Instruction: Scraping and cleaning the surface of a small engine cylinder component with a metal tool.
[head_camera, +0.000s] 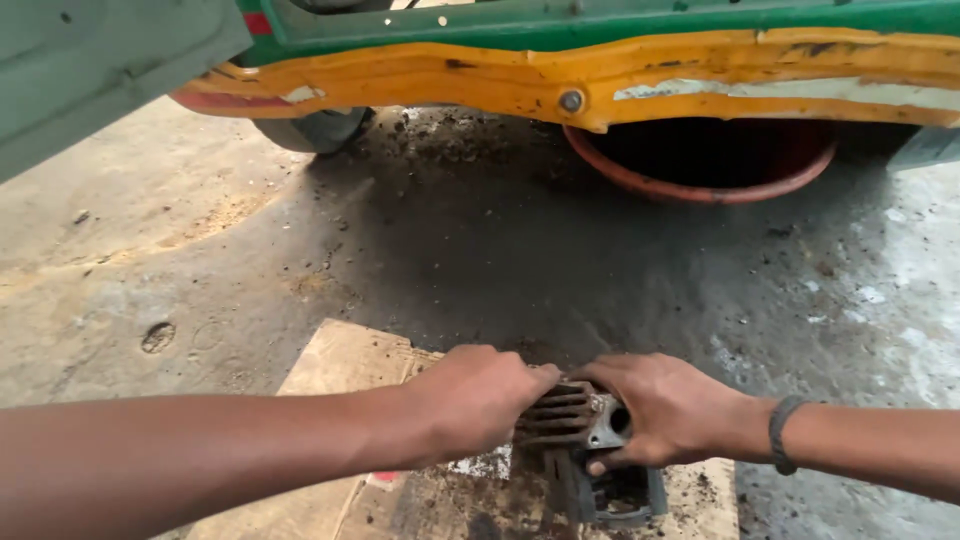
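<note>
both hands clamped on a finned metal engine cylinder (572, 418): left hand (478, 400) over its left side, right hand (668, 408) around its right end. resting on greasy cardboard (345, 362) over stained concrete floor (480, 250), near a green-and-yellow vehicle body (620, 70).

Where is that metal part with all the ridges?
The ridged metal part is low in the head view, right of centre, gripped between the left hand and the right hand, above the dirty cardboard sheet.

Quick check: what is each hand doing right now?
Left hand: closed on the finned metal engine cylinder.
Right hand: gripping the same cylinder's other end.
</note>
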